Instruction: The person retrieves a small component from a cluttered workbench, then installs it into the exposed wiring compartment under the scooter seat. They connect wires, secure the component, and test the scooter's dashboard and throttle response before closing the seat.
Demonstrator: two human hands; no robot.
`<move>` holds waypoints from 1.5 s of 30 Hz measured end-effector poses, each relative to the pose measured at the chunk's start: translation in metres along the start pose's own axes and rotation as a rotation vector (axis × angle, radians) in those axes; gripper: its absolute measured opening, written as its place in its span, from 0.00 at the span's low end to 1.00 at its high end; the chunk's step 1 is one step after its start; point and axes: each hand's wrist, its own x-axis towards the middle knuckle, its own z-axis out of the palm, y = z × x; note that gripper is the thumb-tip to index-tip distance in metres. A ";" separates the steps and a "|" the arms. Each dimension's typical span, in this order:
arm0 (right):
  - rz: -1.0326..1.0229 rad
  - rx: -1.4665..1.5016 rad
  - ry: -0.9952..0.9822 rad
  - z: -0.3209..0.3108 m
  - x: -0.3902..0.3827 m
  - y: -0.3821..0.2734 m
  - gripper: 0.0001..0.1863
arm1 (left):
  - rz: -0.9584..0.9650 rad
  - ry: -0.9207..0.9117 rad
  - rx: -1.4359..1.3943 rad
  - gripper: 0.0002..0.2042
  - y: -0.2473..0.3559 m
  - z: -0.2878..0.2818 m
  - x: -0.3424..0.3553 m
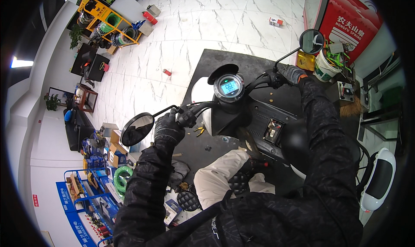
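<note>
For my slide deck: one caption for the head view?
Gloved left hand and right hand grip an electric scooter's handlebars above its lit display.

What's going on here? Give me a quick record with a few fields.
Vehicle: black electric scooter on a dark floor mat
Left hand: gloved, closed on the left handlebar grip
Right hand: gloved, closed on the right handlebar grip
Display: round, lit blue
Mirrors: left mirror, right mirror
Floor: white marble tiles

We wear dark patterned jacket sleeves (142, 191), black gloves on our left hand (167, 128) and right hand (293, 73), and pale trousers (216, 175).
</note>
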 end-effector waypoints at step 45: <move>0.254 -0.056 0.935 0.057 -0.032 -0.024 0.24 | 0.000 -0.023 0.016 0.27 0.005 -0.006 -0.001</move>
